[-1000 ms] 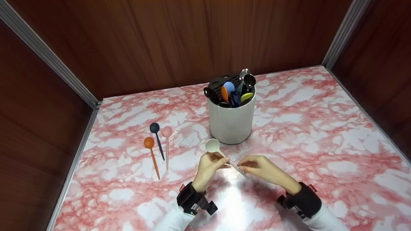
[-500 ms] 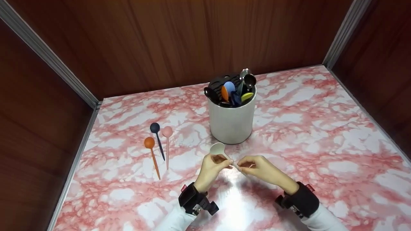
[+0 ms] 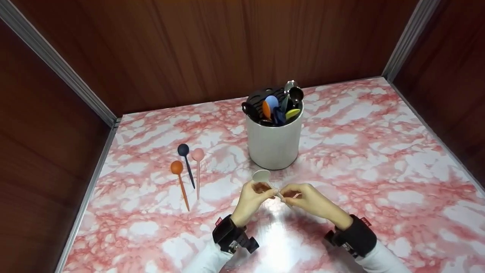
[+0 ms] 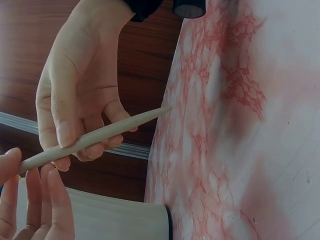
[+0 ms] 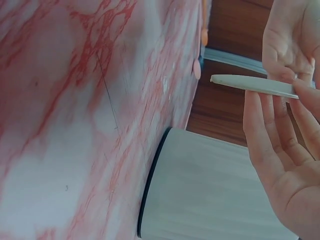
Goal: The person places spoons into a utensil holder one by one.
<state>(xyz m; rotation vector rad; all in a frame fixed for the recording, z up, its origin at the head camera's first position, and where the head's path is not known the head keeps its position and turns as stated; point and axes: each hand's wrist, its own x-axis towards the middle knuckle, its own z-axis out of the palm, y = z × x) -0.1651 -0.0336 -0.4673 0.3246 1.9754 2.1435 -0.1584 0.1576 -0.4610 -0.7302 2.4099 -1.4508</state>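
A cream-white spoon point(image 3: 261, 175) is held between both hands, just in front of the white utensil holder point(image 3: 273, 148). My left hand point(image 3: 248, 201) pinches its handle below the bowl, thumb against fingers. My right hand point(image 3: 311, 200) pinches the same handle lower down, its fingertips close to the left ones. In the left wrist view the tapering handle point(image 4: 110, 131) runs past the right hand's fingers point(image 4: 95, 150). The handle's end point(image 5: 227, 81) sticks out free of the right thumb and fingers in the right wrist view.
On the left of the marbled table point(image 3: 144, 231) lie an orange spoon point(image 3: 176, 167), a dark blue spoon point(image 3: 183, 149) and a pink spoon point(image 3: 197, 154). Several utensils, among them a black slotted turner point(image 3: 261, 98), stand in the holder. Brown wood-grain panels point(image 3: 212, 49) enclose the table.
My left hand has shifted right along with the spoon's bowl, closer to the right hand. The spoon's bowl has tipped, showing narrower now. My right hand has hardly moved.
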